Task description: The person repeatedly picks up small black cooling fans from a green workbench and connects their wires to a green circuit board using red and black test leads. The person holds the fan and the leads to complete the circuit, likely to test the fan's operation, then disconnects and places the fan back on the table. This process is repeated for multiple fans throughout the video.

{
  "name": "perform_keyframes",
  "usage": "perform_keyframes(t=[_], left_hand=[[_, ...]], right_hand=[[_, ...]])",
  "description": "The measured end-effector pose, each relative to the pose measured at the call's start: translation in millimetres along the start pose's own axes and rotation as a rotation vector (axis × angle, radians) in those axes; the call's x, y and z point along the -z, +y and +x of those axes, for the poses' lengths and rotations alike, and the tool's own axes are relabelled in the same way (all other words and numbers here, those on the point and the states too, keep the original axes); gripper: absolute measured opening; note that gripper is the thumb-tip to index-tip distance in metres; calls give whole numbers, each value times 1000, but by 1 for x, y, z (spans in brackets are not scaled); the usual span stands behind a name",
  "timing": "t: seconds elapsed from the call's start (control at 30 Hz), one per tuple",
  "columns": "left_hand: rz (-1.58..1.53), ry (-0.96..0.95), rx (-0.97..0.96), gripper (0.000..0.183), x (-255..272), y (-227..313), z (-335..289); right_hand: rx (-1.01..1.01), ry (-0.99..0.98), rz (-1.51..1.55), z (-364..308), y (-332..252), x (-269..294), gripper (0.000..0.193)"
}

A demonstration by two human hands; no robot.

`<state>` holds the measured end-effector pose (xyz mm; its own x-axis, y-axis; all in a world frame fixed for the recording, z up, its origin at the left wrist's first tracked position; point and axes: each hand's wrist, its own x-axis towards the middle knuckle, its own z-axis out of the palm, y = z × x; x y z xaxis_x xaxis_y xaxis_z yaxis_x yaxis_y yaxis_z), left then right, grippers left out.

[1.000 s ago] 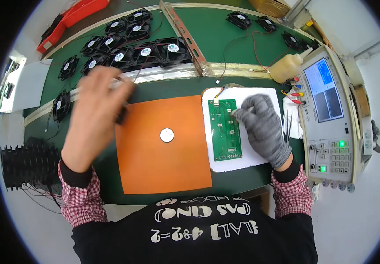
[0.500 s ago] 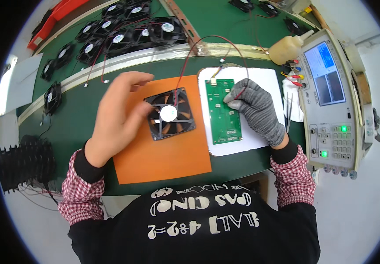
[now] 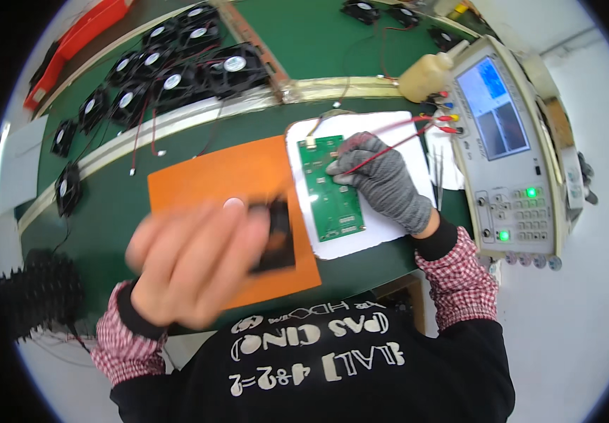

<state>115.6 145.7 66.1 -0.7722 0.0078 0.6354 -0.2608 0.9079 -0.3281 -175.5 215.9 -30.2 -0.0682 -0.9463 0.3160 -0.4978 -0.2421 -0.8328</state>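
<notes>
My bare left hand (image 3: 192, 271) is blurred with motion over the near part of an orange mat (image 3: 206, 180). It grips a black square fan (image 3: 278, 236) at the mat's near right edge. My gloved right hand (image 3: 383, 182) rests on a green circuit board (image 3: 329, 201), its fingertips pinching a thin red wire (image 3: 389, 149) against the board. The wire runs up and right toward coloured clips (image 3: 445, 116). A small white disc (image 3: 232, 204) lies on the mat, just above my left fingers.
The board sits on a white pad (image 3: 382, 236). A grey test instrument (image 3: 512, 162) with a screen and green lights stands at the right, and a beige bottle (image 3: 424, 74) behind it. Several black fans (image 3: 177, 77) lie at the back left, near a red tray (image 3: 79, 39).
My left hand took a fan from the back, set it over the white disc, then pulled it toward me to the mat's near right. My right hand stayed on the board.
</notes>
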Motion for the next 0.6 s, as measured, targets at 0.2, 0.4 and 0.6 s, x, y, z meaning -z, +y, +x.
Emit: perform_keyframes(t=[0.2,0.4,0.6], left_hand=[[-1935,-216,574,37,48,-4,-7],[-2658,-439,746,30,56,-22,-1],[-532,44,95,76,15,-22,15]], right_hand=[[92,-25,-21,4,2,1,16],[176,-16,-100,2,4,1,17],[169,-15,-312,2,-7,0,16]])
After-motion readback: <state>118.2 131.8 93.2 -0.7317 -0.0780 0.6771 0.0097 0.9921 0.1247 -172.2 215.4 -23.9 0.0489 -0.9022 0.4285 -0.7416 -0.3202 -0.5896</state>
